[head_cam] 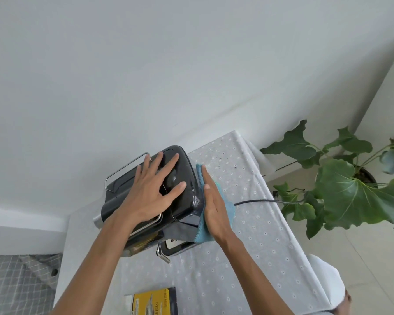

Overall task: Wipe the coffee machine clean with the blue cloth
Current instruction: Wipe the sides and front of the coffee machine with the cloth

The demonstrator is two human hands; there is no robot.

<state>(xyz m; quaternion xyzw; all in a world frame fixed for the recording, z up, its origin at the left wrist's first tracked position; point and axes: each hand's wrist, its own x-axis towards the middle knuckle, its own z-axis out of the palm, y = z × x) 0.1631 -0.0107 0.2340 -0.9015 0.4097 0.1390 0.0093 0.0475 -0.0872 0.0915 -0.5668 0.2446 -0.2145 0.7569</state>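
Note:
A black coffee machine (187,176) with a metal rail on top stands on a table draped in a white dotted cloth (248,235). My left hand (152,192) lies flat on the machine's top, fingers spread. My right hand (214,205) presses the blue cloth (229,211) flat against the machine's right side. The cloth shows above, behind and below the hand; the side panel beneath it is hidden.
A black power cord (259,201) runs right from the machine toward a large-leafed potted plant (341,189) on the floor. A yellow and black booklet (152,302) lies near the table's front edge. A white wall rises behind; a grey checked fabric (18,285) lies at lower left.

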